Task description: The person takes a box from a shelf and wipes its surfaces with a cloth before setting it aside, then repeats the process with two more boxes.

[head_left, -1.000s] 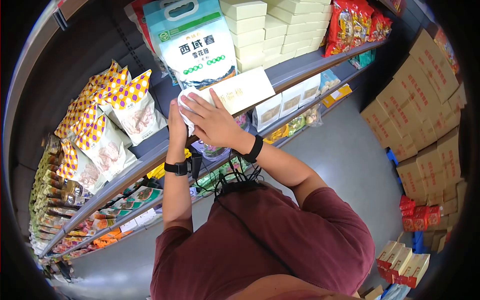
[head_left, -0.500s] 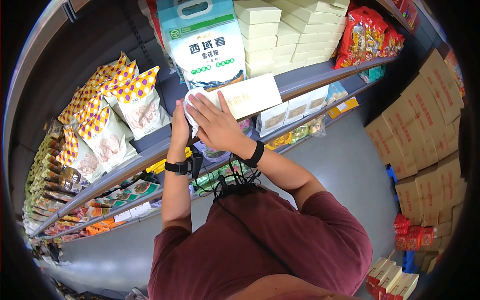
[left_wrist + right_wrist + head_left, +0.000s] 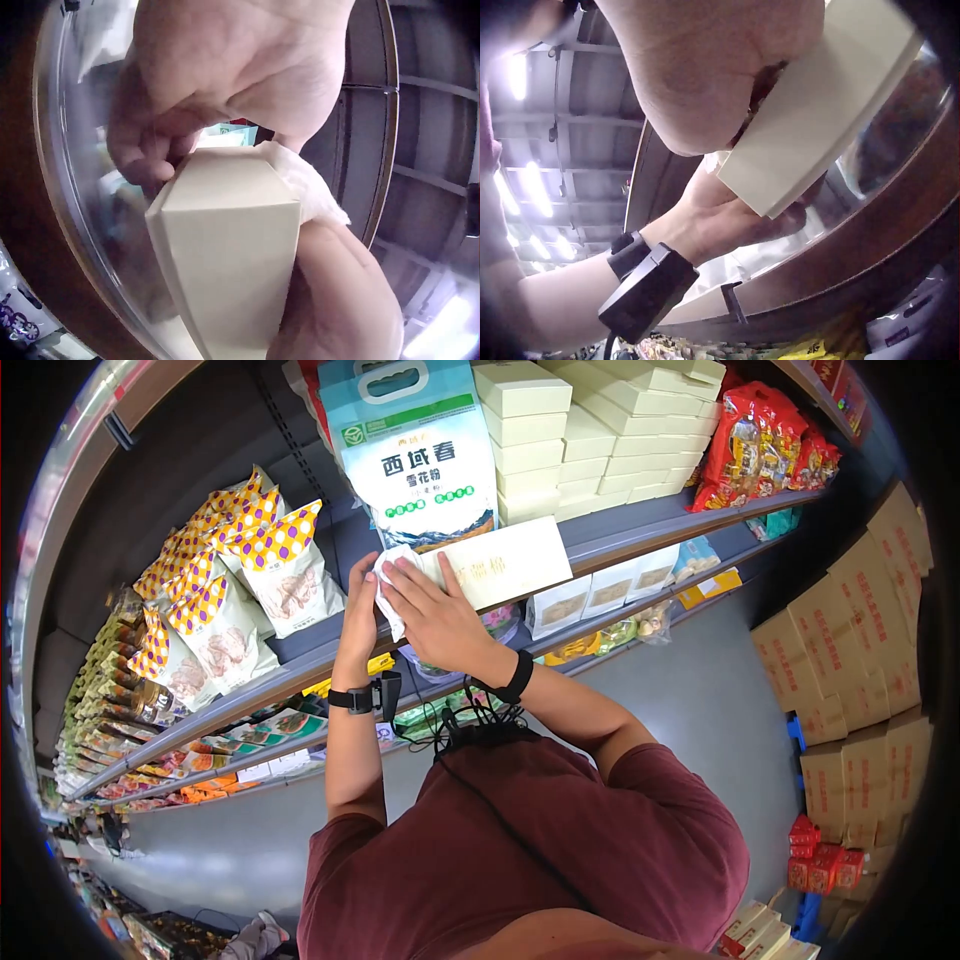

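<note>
A long cream box (image 3: 520,565) with gold lettering lies tilted in front of the shelf edge. Around its left end, my left hand (image 3: 357,620) grips it; in the left wrist view curled fingertips (image 3: 154,169) show at one side of the box. My right hand (image 3: 440,622) lies over the box with its fingers straight, pressing a white cloth (image 3: 398,554) against that end. The cloth also shows at the box's side in the left wrist view, between both hands. In the right wrist view the right palm (image 3: 720,75) covers part of the box.
Behind the box stands a blue and white flour bag (image 3: 425,470), with stacked cream boxes (image 3: 530,440) beside it. Snack bags with yellow tops (image 3: 290,565) fill the shelf's left. Red packets (image 3: 750,450) sit at right. Cartons (image 3: 850,630) rise across the aisle floor (image 3: 690,680).
The head view has shifted, so the shelf goods appear farther right. Both hands, the cloth and the box keep nearly the same arrangement.
</note>
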